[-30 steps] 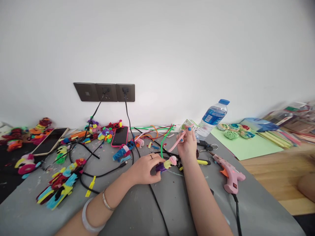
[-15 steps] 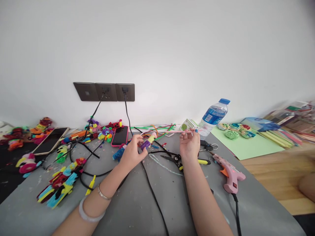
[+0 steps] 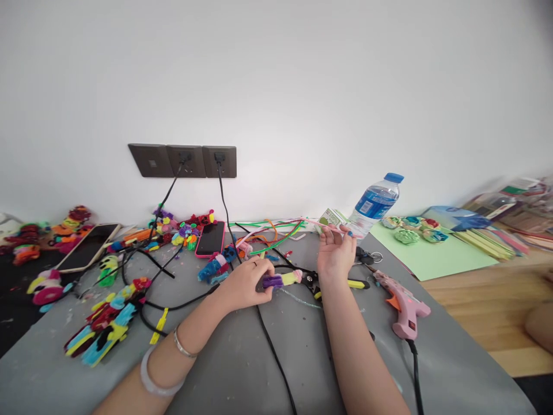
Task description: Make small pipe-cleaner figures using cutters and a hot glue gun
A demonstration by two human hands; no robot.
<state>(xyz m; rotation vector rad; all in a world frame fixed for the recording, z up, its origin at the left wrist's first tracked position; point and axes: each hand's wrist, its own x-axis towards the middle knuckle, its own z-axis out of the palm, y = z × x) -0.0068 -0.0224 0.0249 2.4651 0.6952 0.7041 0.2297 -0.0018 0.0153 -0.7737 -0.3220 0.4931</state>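
My left hand [image 3: 246, 283] is closed on a small pipe-cleaner figure [image 3: 286, 279] in purple, yellow and pink. The figure lies sideways low over the table, its pink end pointing right toward the black-and-yellow pliers [image 3: 309, 279]. Between the curled fingers of my right hand [image 3: 337, 253] is a thin pink pipe cleaner [image 3: 314, 221], whose free end sticks out up and to the left. The pliers are partly hidden behind my right wrist. A sparkly pale pipe cleaner [image 3: 298, 299] lies on the table between my hands.
Finished pipe-cleaner pieces [image 3: 103, 325] and two phones [image 3: 211, 238] are on the left, among black cables [image 3: 272, 346]. Loose coloured pipe cleaners [image 3: 276, 230] lie by the wall. To the right are a water bottle [image 3: 375, 202], a pink glue gun [image 3: 408, 311] and green paper [image 3: 449, 259].
My left hand has come down toward the table and slightly right, turning the figure to lie flatter. The pink pipe cleaner in my right hand now slants up to the left.
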